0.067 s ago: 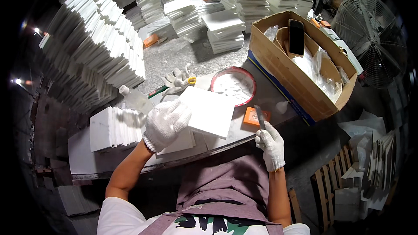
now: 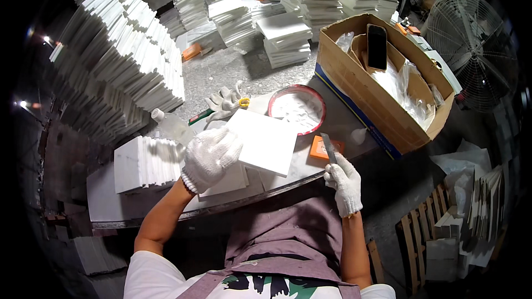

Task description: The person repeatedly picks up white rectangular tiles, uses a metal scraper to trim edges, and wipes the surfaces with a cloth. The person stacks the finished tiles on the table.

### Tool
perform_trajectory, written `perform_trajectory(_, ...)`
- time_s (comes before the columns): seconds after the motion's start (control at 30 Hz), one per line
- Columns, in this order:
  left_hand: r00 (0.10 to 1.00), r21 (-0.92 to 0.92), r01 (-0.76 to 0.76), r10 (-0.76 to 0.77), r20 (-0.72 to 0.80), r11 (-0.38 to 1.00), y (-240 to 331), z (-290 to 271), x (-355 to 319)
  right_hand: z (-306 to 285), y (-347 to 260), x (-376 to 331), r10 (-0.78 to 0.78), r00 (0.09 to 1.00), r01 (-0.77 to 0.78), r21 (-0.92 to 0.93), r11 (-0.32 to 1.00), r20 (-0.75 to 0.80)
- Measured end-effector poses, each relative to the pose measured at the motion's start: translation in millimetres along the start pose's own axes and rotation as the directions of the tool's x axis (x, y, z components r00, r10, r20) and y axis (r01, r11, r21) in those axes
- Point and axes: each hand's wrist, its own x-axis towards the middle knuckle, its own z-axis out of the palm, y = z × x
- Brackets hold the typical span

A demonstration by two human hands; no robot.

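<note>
My left hand (image 2: 212,155), in a white knit glove, grips a square white stone tile (image 2: 266,143) by its left edge. The tile is held over the table, its broad face up. In my gloved right hand (image 2: 344,184) is a narrow, flat grey metal blade (image 2: 328,147) pointing up and away; its grip is hidden in the fist. The blade passes in front of an orange box (image 2: 320,148). Beyond the tile sits a round red-rimmed tub (image 2: 320,94) of white paste. A spare glove (image 2: 226,105) lies left of the tub, beside a green-handled tool (image 2: 200,117).
Tiles stand in a row (image 2: 149,161) left of my left hand, near a clear plastic bottle (image 2: 168,125). Tall tile stacks (image 2: 119,39) line the table's left and back. At right is an open cardboard box (image 2: 354,80) with a phone (image 2: 377,48); a fan (image 2: 474,50) stands beyond.
The tile has shifted very slightly left in my left hand. The blade in my right hand has tilted a little to the left.
</note>
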Motion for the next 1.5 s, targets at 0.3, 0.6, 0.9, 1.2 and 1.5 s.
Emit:
perform_trajectory(0.3, 0.997, 0.076, -0.076, 0.078, -0.023, 0.994, -10, -2, -4, 29, -18, 64, -0.384, 0.916, 0.374, -0.605, 0.703, 0.119)
perform_trajectory(0.6, 0.994, 0.087, -0.107, 0.104, 0.030, 0.990, -16, -1, 2, 32, -11, 93, -0.153, 0.980, 0.196, -0.482, 0.854, 0.128)
perform_trajectory(0.9, 0.984, 0.036, 0.167, -0.164, -0.072, 0.985, -17, 7, -6, 47, -36, 53, -0.237, 0.961, 0.269, -0.277, 0.922, 0.145)
perform_trajectory(1.2, 0.085, -0.853, 0.431, -0.928, 0.363, -0.294, 26, -3, -71, -10, 6, -15, 0.053, 0.951, -0.096, 0.129, 0.987, 0.304)
perform_trajectory(1.5, -0.011, -0.738, 0.424, -0.818, 0.575, -0.524, 58, 10, -162, -3, 51, -36, 0.285, 0.882, -0.336, 0.076, 0.939, 0.375)
